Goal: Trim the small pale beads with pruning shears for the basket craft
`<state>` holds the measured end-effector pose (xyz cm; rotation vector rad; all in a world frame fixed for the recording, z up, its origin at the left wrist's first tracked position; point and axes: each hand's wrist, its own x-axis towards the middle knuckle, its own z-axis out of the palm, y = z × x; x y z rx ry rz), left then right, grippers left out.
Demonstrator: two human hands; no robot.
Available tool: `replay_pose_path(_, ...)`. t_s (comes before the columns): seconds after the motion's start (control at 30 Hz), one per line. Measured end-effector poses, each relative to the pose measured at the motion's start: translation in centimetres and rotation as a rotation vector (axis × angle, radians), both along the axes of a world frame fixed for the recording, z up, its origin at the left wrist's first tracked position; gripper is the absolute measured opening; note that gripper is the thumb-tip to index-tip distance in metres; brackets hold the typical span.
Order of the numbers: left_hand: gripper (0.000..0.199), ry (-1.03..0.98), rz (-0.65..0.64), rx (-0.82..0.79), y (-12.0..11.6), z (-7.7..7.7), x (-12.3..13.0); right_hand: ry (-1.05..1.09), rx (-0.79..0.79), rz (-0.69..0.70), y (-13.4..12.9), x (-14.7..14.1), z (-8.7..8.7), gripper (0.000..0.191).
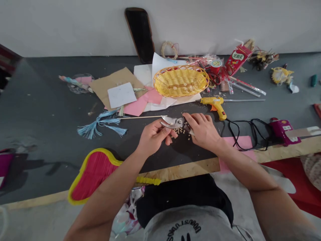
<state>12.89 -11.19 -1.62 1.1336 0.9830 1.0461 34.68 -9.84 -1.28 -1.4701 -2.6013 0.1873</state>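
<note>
My right hand (204, 129) is closed round the handles of metal pruning shears (172, 122), whose blades point left. At the blade end is my left hand (155, 134), its thumb and fingers pinched together; what they hold is too small or hidden to tell. A thin pale stick (141, 117) runs from blue tassels (100, 124) to near the blade tips; I cannot tell whether my left hand grips it. Small beige cut bits (181, 131) lie scattered under the shears.
Behind my hands are a yellow woven basket (182, 80), pink paper (136, 105) and brown paper (110, 83). A yellow glue gun (214, 104) with a black cord (240, 134) lies right. A red, yellow-edged fan-like piece (94, 170) overhangs the front edge; a phone (140, 35) leans on the wall.
</note>
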Motion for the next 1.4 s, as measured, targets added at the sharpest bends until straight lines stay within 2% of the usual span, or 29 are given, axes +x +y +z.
replay_pose_path(0.2, 0.041, 0.009, -0.020, -0.010, 0.0, 0.5, 0.0, 0.015, 0.002, 0.028, 0.0, 0.2, 0.2, 0.066)
replay_pose_path(0.8, 0.040, 0.111, -0.081, 0.085, -0.2, 1.3, -0.5, 0.044, -0.014, 0.149, 0.5, 1.2, 0.9, 0.070)
replay_pose_path(1.0, 0.033, 0.116, 0.039, 0.147, 0.2, 0.3, -0.4, 0.099, 0.020, 0.019, 0.3, 0.5, 0.2, 0.073)
replay_pose_path(1.13, 0.027, 0.206, 0.107, 0.192, 0.1, 0.0, -0.5, 0.086, 0.010, -0.014, 0.2, 0.2, -0.1, 0.074)
replay_pose_path(1.23, 0.029, 0.220, 0.097, 0.198, -0.1, 0.3, -0.5, 0.071, 0.013, -0.001, 0.1, 0.2, -0.2, 0.077)
replay_pose_path(1.4, 0.034, 0.093, 0.029, 0.088, 0.0, 0.8, -0.7, 0.095, 0.050, 0.049, -0.1, 0.4, -0.3, 0.077)
